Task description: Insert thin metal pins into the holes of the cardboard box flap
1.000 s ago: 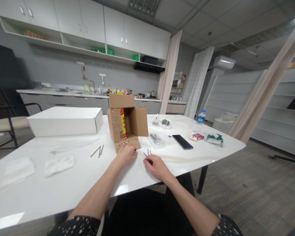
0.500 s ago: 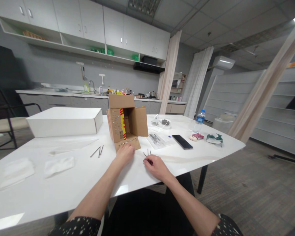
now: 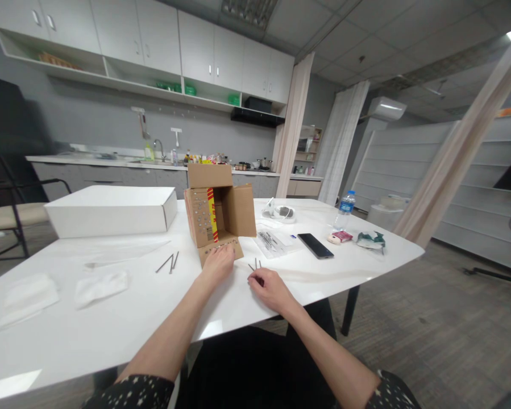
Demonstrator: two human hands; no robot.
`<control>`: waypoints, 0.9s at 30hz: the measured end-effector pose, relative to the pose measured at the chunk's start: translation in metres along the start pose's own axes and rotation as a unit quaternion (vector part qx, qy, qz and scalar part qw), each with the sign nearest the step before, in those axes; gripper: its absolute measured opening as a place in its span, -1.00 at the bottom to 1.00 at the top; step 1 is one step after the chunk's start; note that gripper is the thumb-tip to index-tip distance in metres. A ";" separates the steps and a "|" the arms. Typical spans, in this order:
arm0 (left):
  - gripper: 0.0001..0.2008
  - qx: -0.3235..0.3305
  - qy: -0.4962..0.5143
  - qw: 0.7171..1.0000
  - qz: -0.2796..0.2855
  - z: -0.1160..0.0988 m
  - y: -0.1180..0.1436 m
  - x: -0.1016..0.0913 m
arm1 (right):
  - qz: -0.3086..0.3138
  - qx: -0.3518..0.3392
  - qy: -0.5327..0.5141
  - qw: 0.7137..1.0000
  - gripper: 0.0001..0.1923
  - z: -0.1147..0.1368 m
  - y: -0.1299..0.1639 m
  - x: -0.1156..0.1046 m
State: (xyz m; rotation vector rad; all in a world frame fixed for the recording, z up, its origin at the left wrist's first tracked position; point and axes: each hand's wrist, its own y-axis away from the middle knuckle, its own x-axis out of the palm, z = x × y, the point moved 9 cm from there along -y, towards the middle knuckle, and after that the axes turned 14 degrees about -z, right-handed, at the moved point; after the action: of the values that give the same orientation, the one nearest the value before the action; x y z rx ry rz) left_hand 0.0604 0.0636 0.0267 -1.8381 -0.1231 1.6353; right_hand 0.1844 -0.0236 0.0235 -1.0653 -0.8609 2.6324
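An open cardboard box (image 3: 242,210) stands on the white table, its opening facing me. Rows of small shiny heads dot its left flap and its lower flap. My left hand (image 3: 219,262) is closed at the lower flap, fingers bent over its front part; the fingertips are partly hidden. To its right, my right hand (image 3: 267,284) rests low at the tabletop with curled fingers closed at several thin dark nails (image 3: 256,263), whose far ends stick out past the fingers. Similar loose nails (image 3: 171,263) lie on the table left of the box.
A long white box (image 3: 110,213) sits at the back left, with white cloths (image 3: 102,288) in front of it. Right of the cardboard box are a plastic packet (image 3: 274,243), a phone (image 3: 315,245), a water bottle (image 3: 344,209) and a crumpled green-white wrapper (image 3: 371,241).
My left hand has shifted very slightly up and to the right on the lower flap. The right hand and the nails stay in place.
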 end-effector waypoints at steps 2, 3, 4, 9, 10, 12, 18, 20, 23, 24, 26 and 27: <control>-0.68 -0.009 0.012 1.000 -0.002 0.001 -0.002 -0.001 | -0.001 0.000 0.000 1.000 -0.84 0.001 0.000 -0.001; -0.69 -0.014 0.018 1.000 -0.005 0.001 -0.003 -0.003 | -0.002 0.000 0.000 1.000 -0.84 0.001 0.000 -0.001; -0.70 -0.019 0.023 1.000 -0.007 0.001 -0.003 -0.005 | -0.002 0.000 0.000 1.000 -0.84 0.002 0.000 -0.001; -0.75 -0.024 0.047 0.998 -0.037 -0.001 -0.005 -0.019 | -0.002 0.000 -0.001 1.000 -0.84 0.006 0.000 -0.004; -0.76 -0.023 0.053 0.997 -0.045 -0.001 -0.005 -0.021 | -0.002 0.000 0.000 1.000 -0.83 0.006 0.000 -0.004; -0.77 -0.021 0.061 0.996 -0.056 -0.001 -0.005 -0.023 | -0.002 0.001 0.001 1.000 -0.83 0.006 0.000 -0.004; -0.78 -0.019 0.069 0.995 -0.068 0.002 -0.005 -0.021 | -0.001 -0.002 0.002 1.000 -0.83 0.003 0.000 -0.002; -0.76 -0.018 0.074 0.994 -0.073 0.002 -0.005 -0.021 | 0.000 -0.003 0.002 1.000 -0.83 0.003 0.000 -0.001; -0.73 -0.016 0.079 0.994 -0.073 0.001 -0.006 -0.022 | -0.001 -0.003 0.000 1.000 -0.83 0.003 0.000 -0.002; -0.72 -0.016 0.078 0.995 -0.066 0.000 -0.005 -0.022 | -0.001 -0.002 -0.001 1.000 -0.83 0.004 0.000 -0.002; -0.68 -0.016 0.074 0.996 -0.047 -0.001 -0.005 -0.022 | -0.001 0.000 -0.002 1.000 -0.84 0.004 -0.001 -0.002; -0.66 -0.018 0.070 0.997 -0.038 -0.002 -0.004 -0.023 | 0.000 0.001 -0.002 1.000 -0.84 0.003 -0.001 -0.002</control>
State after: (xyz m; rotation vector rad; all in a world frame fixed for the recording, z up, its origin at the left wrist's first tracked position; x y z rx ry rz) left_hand 0.0591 0.0551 0.0483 -1.9433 -0.1604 1.4565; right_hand 0.1838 -0.0255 0.0272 -1.0603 -0.8582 2.6351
